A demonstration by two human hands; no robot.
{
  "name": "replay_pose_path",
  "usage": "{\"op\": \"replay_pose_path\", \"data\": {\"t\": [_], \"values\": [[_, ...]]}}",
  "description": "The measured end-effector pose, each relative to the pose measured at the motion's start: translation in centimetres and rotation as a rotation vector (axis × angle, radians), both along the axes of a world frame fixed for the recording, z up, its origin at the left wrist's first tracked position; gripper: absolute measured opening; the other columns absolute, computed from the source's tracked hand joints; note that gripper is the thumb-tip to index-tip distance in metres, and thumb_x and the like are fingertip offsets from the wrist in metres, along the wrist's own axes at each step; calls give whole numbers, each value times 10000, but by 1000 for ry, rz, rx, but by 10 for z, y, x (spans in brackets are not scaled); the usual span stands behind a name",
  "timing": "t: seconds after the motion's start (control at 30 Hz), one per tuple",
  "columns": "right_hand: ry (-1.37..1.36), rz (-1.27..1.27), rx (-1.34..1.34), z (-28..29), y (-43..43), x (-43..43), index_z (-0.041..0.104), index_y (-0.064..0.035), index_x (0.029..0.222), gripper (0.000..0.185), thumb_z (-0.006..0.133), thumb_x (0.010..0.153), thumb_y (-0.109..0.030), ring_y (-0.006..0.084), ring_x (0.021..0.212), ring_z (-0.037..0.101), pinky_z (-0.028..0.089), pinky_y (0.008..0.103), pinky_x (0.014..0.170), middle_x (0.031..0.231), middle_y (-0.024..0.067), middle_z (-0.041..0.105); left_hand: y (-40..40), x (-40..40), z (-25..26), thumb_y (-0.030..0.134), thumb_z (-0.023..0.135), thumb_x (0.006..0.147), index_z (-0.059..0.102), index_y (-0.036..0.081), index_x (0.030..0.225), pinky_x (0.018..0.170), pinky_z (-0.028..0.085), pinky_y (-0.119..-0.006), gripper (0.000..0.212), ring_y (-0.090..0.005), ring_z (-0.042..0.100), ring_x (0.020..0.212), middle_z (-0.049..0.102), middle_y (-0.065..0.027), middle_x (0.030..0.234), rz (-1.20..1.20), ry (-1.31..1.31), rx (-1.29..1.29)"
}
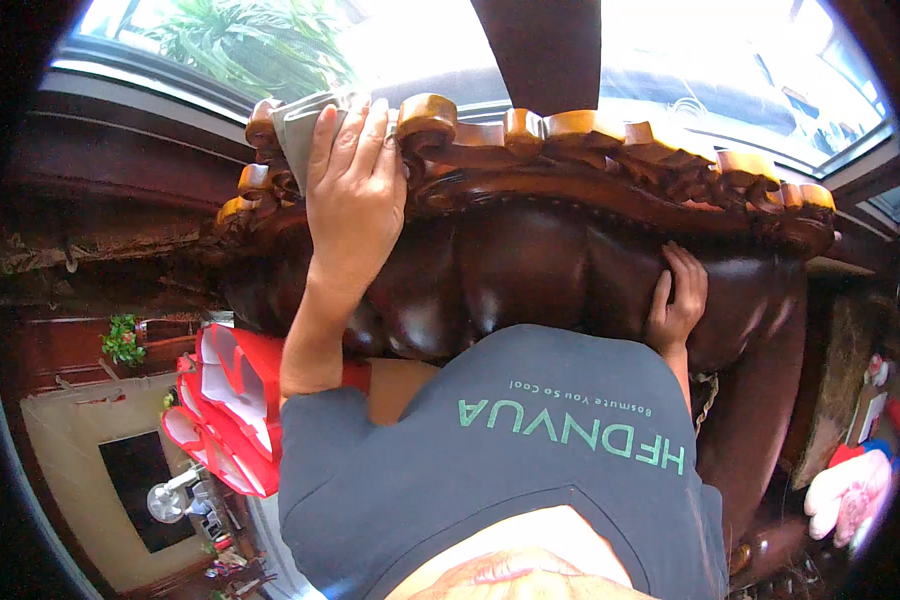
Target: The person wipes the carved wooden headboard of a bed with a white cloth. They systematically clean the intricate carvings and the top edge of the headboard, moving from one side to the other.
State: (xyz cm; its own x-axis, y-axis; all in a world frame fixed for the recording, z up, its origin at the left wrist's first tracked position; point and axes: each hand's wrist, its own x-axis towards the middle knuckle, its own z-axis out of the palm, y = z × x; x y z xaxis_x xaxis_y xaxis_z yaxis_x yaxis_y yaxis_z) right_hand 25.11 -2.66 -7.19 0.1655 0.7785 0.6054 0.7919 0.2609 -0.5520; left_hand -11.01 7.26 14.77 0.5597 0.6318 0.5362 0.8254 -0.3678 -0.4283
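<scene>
A folded grey cloth (pixel 298 139) lies under my left hand (pixel 356 176), which presses it against the carved wooden crest (pixel 570 146) of a dark brown sofa. The cloth sticks out on the left side of the fingers, over the scrolled carving. My right hand (pixel 679 296) rests on the tufted leather backrest (pixel 532 255), below the crest, fingers slightly bent and nothing seen in it. Part of the palm side of both hands is hidden.
Behind the crest is a window (pixel 420 52) with a dark upright post (pixel 544 60) and green leaves outside. Red and white bags (pixel 232 405) stand at the left. A pink plush toy (pixel 847 491) lies at the far right. A small fan (pixel 166 501) is at the lower left.
</scene>
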Motion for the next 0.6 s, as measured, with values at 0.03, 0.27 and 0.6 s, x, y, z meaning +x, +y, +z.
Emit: {"op": "replay_pose_path", "data": {"t": [0.03, 0.27, 0.6], "values": [[4, 4, -3, 3, 1, -1, 710, 0, 1173, 290, 584, 914, -39, 381, 1159, 645, 472, 464, 1043, 1222, 186, 706, -4, 2, -2, 90, 652, 889, 744, -50, 1113, 1232, 316, -495, 280, -272, 590, 1316, 700, -131, 1282, 20, 12, 3], [-7, 6, -14, 4, 0, -1, 710, -5, 1180, 278, 567, 943, -38, 374, 1192, 638, 464, 455, 1067, 1238, 183, 705, -27, 7, -19, 45, 617, 919, 732, -44, 1128, 1199, 377, -496, 255, -293, 540, 1389, 663, -142, 1364, 80, 4, 2], [-21, 7, 10, 3, 0, 0, 708, -7, 1178, 283, 581, 929, -51, 373, 1168, 643, 469, 461, 1042, 1230, 178, 707, -90, -11, -53, 165, 454, 1115, 602, -77, 1159, 787, 505, -386, 287, -240, 618, 855, 658, -224, 956, 100, -1120, -287]]}}
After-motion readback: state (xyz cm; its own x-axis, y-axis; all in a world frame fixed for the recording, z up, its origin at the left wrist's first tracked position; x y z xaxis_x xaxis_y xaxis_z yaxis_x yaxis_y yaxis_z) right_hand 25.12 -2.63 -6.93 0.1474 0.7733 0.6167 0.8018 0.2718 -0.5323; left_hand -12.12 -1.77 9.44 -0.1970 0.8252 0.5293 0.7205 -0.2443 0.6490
